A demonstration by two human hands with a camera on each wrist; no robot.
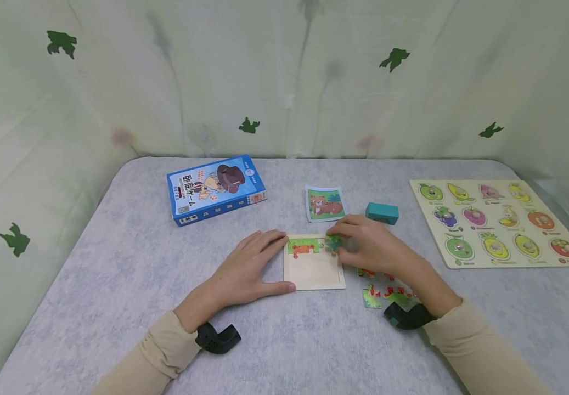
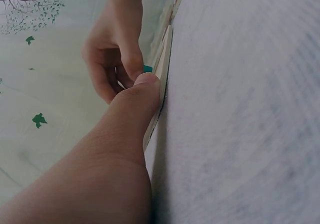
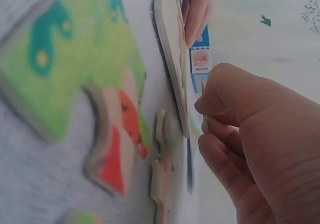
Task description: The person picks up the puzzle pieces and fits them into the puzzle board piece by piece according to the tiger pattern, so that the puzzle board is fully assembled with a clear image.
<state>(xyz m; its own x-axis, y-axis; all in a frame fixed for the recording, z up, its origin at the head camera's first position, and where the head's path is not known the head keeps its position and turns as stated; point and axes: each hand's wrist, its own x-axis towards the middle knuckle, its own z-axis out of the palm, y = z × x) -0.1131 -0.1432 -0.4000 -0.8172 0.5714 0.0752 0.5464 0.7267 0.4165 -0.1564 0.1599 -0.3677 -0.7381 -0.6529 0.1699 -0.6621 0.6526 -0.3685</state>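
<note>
A square wooden puzzle tray lies on the table with joined green and orange jigsaw pieces along its top left. My left hand rests on the tray's left side, thumb near the lower corner and fingertips near the upper one. Over the tray's upper right corner, my right hand pinches a green jigsaw piece between thumb and fingers. In the right wrist view only a thin edge of that piece shows. Loose jigsaw pieces lie to the right of the tray, partly hidden under the right forearm.
Behind the tray lies a picture card showing a bear, with a teal block to its right. A blue game box sits at the back left. A wooden fruit puzzle board occupies the right side.
</note>
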